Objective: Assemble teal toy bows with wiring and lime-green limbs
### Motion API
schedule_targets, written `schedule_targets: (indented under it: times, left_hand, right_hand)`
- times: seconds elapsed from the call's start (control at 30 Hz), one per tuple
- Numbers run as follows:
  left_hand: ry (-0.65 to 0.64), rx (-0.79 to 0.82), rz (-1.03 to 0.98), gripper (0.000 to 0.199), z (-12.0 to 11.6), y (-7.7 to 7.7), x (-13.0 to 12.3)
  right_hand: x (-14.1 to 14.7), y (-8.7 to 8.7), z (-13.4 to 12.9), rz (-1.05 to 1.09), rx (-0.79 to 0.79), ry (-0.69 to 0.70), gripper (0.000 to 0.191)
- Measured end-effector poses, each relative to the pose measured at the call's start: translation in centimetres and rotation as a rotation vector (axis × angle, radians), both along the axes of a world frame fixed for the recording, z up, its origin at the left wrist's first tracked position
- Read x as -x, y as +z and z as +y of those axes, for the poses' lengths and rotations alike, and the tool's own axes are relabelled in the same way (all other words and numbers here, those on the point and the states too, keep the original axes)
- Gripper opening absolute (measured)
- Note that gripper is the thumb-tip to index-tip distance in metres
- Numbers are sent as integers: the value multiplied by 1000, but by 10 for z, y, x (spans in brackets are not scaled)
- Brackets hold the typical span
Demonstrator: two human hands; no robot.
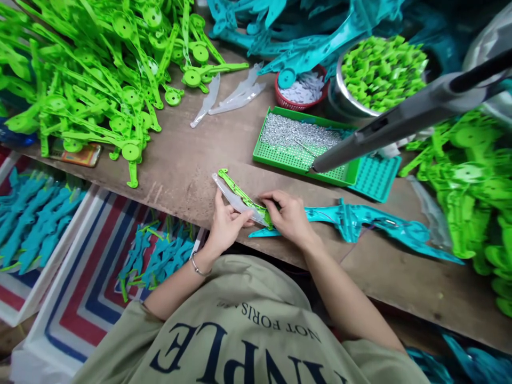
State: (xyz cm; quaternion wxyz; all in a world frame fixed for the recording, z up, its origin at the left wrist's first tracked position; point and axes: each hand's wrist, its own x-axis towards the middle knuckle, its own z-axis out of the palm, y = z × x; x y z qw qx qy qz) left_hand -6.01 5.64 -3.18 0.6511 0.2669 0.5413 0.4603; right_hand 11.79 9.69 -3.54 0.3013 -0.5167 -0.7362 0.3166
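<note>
My left hand [226, 226] is closed on a translucent, blade-shaped plastic piece [236, 200], its thumb along the lower end. A slim lime-green plastic arm [234, 185] lies alongside that piece, a small hook at its far tip. My right hand [291, 216] pinches the near end of the green arm; its fingers partly hide the joint between the parts. Beneath and to the right of my right hand, a long teal plastic shell [350, 221] rests on the table, with a thin wire and a small metal-looking part in it.
Behind my hands stands a green perforated tray [260, 154] of small screws, beside a teal tray [378, 178]. A grey power-tool shaft [384, 128] hangs over them. Heaps of green parts [120, 96] flank both sides. A red basket [298, 104] and a metal bowl [340, 88] stand at the back.
</note>
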Motion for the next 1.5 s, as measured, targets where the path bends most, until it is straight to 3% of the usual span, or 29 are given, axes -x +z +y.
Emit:
schedule_targets:
  times: [0.2,0.43,0.6,0.8,1.1,1.2,1.3,1.5]
  left_hand:
    - [-69,-2,8,142,0,-1,4]
    - [-86,-2,50,143,-2,-3,1]
    - [-133,19,93,141,2,2,5]
    - [-150,47,197,136,-1,5,6]
    - [-228,-65,535,114,-2,6,17]
    - [-259,-153,785,95,7,11,27]
    - [-373,-185,1076,80,18,19,35]
    - [-461,-102,1375,71,26,33,32]
  right_hand:
    - [2,2,0,-24,55,36,24]
    - [-1,4,1,-23,74,56,26]
    - [-7,13,4,-6,130,153,27]
    - [-5,11,-2,-206,27,269,36]
    - [-5,1,-7,-222,-35,279,42]
    - [-4,0,-8,-221,-40,273,41]
    - [-4,-1,-8,-233,-39,276,41]
    - [-3,-1,-7,-231,-69,277,39]
